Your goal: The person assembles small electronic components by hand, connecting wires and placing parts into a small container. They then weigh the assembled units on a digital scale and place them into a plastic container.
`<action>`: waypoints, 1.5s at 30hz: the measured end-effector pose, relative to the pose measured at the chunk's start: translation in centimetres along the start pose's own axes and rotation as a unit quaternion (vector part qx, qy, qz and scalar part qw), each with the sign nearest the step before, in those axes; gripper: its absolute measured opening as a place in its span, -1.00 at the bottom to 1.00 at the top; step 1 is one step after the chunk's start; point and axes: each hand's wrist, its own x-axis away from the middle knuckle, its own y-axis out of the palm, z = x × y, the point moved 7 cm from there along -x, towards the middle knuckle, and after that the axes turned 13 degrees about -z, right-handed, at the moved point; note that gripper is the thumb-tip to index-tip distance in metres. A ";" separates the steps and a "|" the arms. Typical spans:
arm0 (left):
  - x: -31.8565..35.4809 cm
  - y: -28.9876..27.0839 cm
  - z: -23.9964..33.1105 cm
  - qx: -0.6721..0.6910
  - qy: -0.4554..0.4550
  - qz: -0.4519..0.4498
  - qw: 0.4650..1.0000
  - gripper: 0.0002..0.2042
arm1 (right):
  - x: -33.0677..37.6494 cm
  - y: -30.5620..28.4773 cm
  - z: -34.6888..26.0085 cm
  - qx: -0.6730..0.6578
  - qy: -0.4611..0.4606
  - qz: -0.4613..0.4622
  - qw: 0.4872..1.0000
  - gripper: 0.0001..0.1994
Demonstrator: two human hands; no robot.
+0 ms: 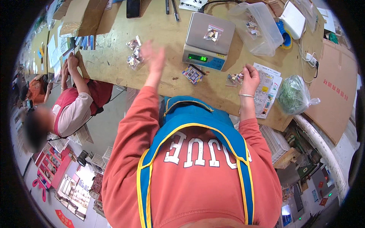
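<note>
My left hand (154, 57), smeared by motion, is over the table beside several small clear bags of little parts (134, 60); its fingers cannot be made out. On the right, my right hand (250, 79) pinches a small zip bag of mixed small parts (234, 79) just above the table's near edge. A digital scale (207, 51) with a lit green display stands between my hands, farther back. Another filled zip bag (213, 33) lies on its metal pan. In front of the scale is a colourful printed packet (192, 74), with a black pen (198, 70) against it.
Behind the scale's right side sits a translucent bin (262, 32) with more bags, near blue tape (284, 35). Printed sheets (266, 91) and a bag of green material (293, 95) lie right. A phone (133, 8) and cardboard box (84, 17) are far left; another person (72, 108) works there.
</note>
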 end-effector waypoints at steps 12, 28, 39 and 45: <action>0.9 -3.5 -9.4 -0.155 -0.256 -0.088 0.950 -0.20 | 2.3 0.8 0.9 0.015 0.022 -0.017 1.000 -0.81; 3.8 -1.0 -9.3 0.365 -0.220 -0.122 0.896 -0.83 | -3.9 16.0 -9.7 0.485 -0.297 -0.078 0.819 -0.55; 8.2 0.6 6.6 0.576 -0.252 -0.308 0.714 -0.84 | -14.2 9.0 -7.4 0.298 -0.241 0.067 0.921 -0.92; 2.5 4.8 14.9 0.562 -0.236 -0.390 0.691 -0.85 | -13.6 2.5 -5.1 0.267 -0.220 0.164 0.924 -0.54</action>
